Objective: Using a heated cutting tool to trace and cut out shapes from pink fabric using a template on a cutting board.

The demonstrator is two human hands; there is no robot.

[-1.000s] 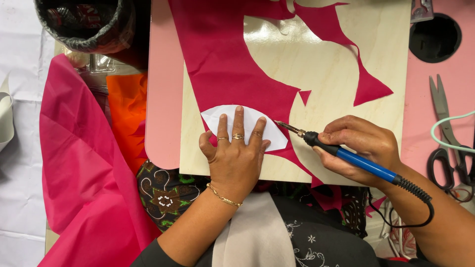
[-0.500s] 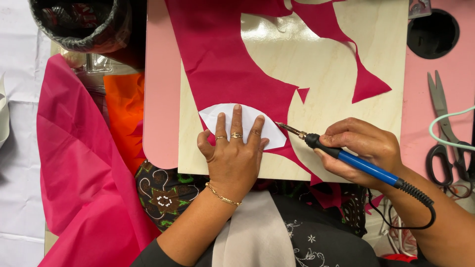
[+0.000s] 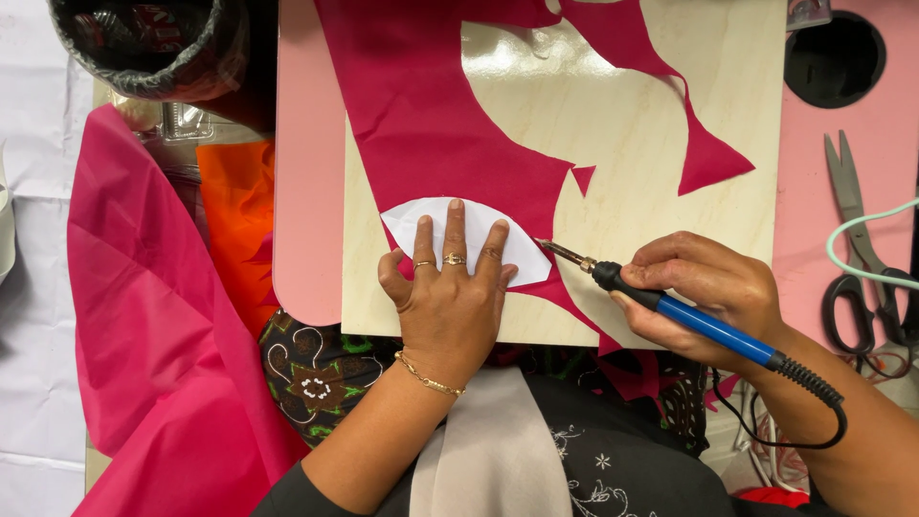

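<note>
Pressing flat, fingers spread, the left hand [image 3: 448,306] pins a white template [image 3: 469,239] onto magenta fabric [image 3: 431,124] on the wooden board [image 3: 651,172]. The right hand [image 3: 704,292] grips a blue-handled hot tool [image 3: 670,308], tip touching the template's right point. Scissors [image 3: 862,249] lie far right on the pink surface [image 3: 306,191].

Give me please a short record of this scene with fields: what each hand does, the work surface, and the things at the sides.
Left hand: pressed flat on white paper template
Right hand: holds blue-handled hot tool, tip at the template's right point
Under template: magenta fabric, partly cut away
Surface: pale wooden board
Right side: scissors
Left side: orange fabric
</note>
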